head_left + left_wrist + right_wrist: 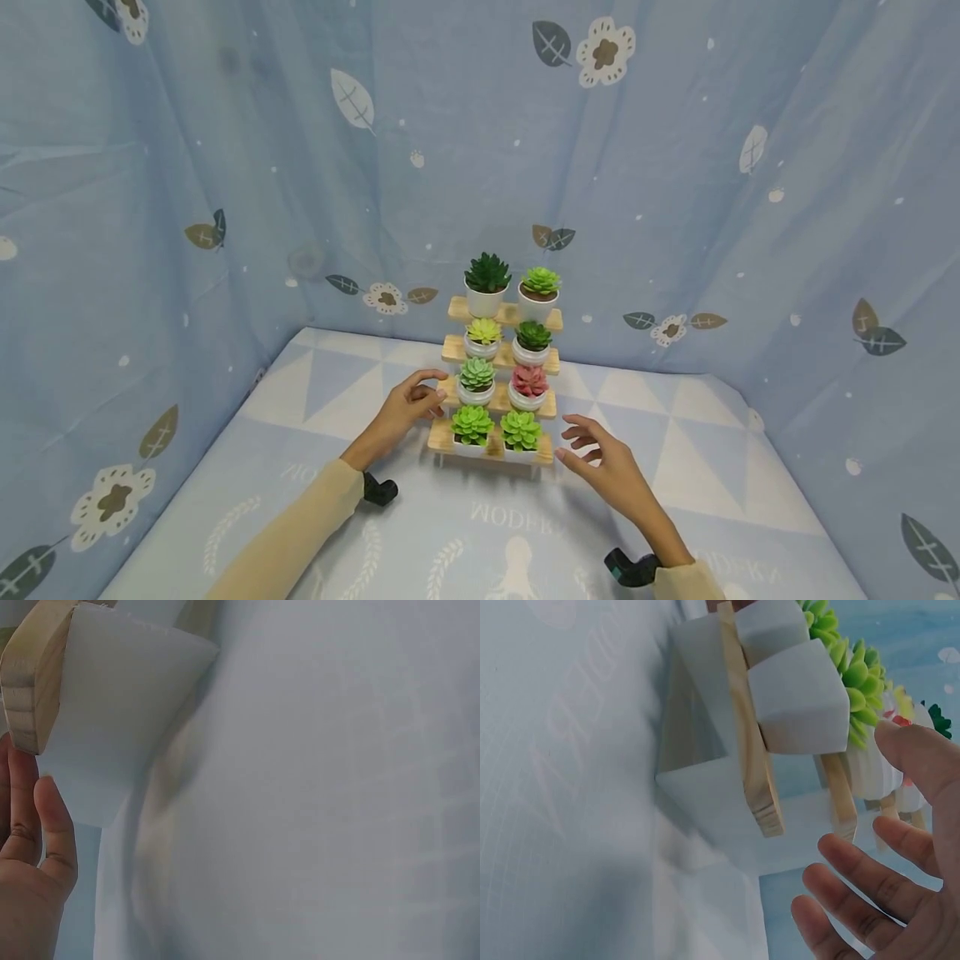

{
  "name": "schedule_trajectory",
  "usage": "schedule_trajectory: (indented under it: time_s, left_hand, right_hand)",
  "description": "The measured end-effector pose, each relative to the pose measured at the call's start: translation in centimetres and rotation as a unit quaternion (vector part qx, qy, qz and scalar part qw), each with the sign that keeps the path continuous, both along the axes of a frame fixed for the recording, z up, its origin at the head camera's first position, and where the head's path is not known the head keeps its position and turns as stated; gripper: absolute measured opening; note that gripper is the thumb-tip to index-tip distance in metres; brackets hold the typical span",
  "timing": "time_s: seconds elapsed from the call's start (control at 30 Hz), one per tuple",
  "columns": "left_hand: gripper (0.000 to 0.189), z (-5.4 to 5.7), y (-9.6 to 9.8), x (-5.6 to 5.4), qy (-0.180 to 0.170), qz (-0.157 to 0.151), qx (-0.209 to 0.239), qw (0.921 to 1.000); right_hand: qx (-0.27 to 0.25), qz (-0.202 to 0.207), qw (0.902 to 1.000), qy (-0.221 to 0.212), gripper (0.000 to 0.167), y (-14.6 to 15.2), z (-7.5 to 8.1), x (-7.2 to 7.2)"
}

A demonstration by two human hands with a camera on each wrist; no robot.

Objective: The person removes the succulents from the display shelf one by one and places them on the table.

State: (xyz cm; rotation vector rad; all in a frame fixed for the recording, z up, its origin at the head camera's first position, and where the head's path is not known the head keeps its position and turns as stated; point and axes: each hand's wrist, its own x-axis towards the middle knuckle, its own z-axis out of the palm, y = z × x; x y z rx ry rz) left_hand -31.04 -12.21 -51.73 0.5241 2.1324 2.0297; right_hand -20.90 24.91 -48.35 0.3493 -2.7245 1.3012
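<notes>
A tiered stand [441,437] with several pale wooden shelves faces me in the head view, potted succulents in pairs on each level. On the bottom shelf are two bright green succulents [472,425] in white square pots. Above them stand a pale green succulent [477,374] and a red succulent [529,381]. My left hand [411,405] is at the stand's left side, its fingertips right at a shelf end [34,682] in the left wrist view. Just off the right side, my right hand [604,465] has loosely bent, spread fingers and holds nothing.
A yellow-green succulent [483,332] and dark and light green ones fill the upper shelves. Behind hangs a blue curtain [465,167] with leaf and flower prints. A patterned cloth [420,533] covers the table. Black wrist devices [381,490] show at both sleeves.
</notes>
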Motion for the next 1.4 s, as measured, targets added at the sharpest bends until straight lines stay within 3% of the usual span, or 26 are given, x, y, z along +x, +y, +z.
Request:
schedule_trajectory:
  time_s: [0.4, 0.9, 1.4]
  left_hand:
    - [0.052, 0.1, -0.4, -0.2, -0.006, -0.002, -0.004, 1.0]
    - [0.054, -0.4, 0.3, -0.2, -0.013, -0.007, 0.001, 0.9999]
    - [0.05, -0.1, 0.1, -0.5, -0.003, -0.007, 0.001, 1.0]
  right_hand:
    - [-0.015, 0.042, 0.999, 0.003, 0.064, -1.8, -0.5, -0.7]
    - [-0.025, 0.03, 0.9989, -0.026, 0.066, -2.7, -1.0, -1.1]
    - [-0.034, 0.032, 0.9983, -0.035, 0.066, -3.7, -0.6, -1.7]
